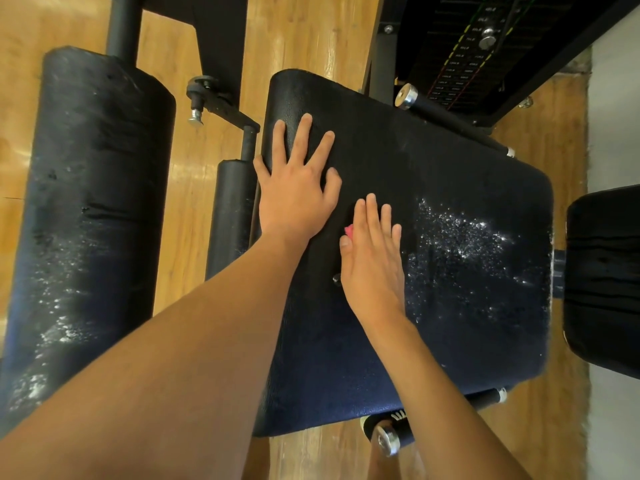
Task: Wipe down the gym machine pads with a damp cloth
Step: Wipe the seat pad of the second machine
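Observation:
A large black seat pad (pixel 450 306) fills the middle of the view, with wet glistening spots on its right half. My left hand (pixel 298 188) lies flat on the pad's far left part, fingers spread and straight. My right hand (pixel 374 258) presses flat on the pad just right of it, fingers straight and together. A small corner of a pink cloth (pixel 348 231) shows beside the thumb; the rest of the cloth is hidden under the palm. A big black roller pad (pixel 90 209) stands at the left, also flecked with wet spots.
A smaller black roller (pixel 230 216) sits between the two pads. Another black pad (pixel 606 278) is at the right edge. The weight stack (pixel 485 46) with its pin stands at the top right. Chrome handle ends (pixel 388 439) stick out below the seat. The floor is wood (pixel 311 32).

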A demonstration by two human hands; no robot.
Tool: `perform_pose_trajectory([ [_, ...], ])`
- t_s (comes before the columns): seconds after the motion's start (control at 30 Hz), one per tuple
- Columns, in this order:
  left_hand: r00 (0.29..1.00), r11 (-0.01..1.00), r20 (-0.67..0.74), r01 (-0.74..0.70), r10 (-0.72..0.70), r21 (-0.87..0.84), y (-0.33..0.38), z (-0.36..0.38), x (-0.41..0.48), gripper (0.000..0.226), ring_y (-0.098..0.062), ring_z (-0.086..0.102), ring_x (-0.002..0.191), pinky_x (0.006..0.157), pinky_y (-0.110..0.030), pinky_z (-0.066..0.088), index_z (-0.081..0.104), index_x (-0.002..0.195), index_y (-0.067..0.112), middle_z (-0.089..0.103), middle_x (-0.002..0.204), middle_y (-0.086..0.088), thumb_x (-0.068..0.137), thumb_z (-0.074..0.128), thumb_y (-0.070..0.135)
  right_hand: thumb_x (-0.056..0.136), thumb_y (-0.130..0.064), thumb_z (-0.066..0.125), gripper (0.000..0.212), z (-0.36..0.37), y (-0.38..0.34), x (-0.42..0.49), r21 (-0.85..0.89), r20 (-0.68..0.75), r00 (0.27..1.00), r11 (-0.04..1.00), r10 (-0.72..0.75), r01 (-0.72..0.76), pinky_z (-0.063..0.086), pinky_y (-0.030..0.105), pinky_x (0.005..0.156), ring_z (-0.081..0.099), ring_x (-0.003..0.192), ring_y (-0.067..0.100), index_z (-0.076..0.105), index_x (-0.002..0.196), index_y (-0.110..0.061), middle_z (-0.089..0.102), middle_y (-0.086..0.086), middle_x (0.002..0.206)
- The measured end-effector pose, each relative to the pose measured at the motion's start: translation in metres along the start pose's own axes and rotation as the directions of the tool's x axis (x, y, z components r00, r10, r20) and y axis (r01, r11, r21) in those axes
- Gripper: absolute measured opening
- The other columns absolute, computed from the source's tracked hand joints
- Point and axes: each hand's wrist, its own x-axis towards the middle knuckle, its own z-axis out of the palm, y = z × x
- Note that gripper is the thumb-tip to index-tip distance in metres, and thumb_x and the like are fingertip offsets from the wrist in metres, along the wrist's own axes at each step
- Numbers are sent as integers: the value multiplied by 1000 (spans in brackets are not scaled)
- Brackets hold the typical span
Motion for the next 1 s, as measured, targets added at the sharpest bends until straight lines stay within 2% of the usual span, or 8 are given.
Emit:
perform_pose_trajectory([
  [0.27,1000,1000,-7,-4,5,9,-1,2,1,55,-31,3,158,119,-69,16,35,157,37,16,171,2,103,33,46,111,-27,29,57,-7,0,37,40,-39,999,999,23,-22,-4,39,127,-5,159,25,11,163,-12,2,4,172],
  [0.47,1000,1000,7,4,-4,13,0,0,-1,56,-30,2,158,120,-69,16,34,158,37,15,171,2,103,31,47,110,-30,23,58,6,4,-13,33,-4,1000,999,1,-1,-4,37,128,-7,158,23,5,163,-15,-1,2,172],
  [0.6,1000,1000,22,-1,0,19,1,-2,0,56,-30,0,158,121,-68,13,32,158,37,13,172,2,103,30,47,111,-29,28,58,11,5,-45,55,27,1000,998,5,-7,-4,37,127,-9,157,21,5,162,-14,1,2,171],
  [0.7,1000,1000,15,0,-1,18,-2,-2,1,56,-31,1,158,121,-68,13,33,158,37,14,171,2,103,31,47,111,-30,27,58,11,5,-45,59,52,998,998,-26,23,-8,35,127,-15,156,19,-4,158,-17,-4,1,171],
  [0.83,1000,1000,5,-2,2,11,-1,0,1,56,-31,2,158,120,-69,14,34,157,36,15,171,2,103,31,46,111,-29,25,57,5,7,-29,33,58,998,999,-39,37,-12,34,126,-15,156,20,6,163,-13,-4,1,171],
  [1.0,1000,1000,5,-1,1,18,-1,1,0,55,-31,2,158,120,-69,16,34,157,36,15,171,2,103,31,46,111,-30,24,57,11,3,-27,38,12,1000,999,13,-14,-11,34,126,-13,157,20,6,163,-14,-5,0,171],
])
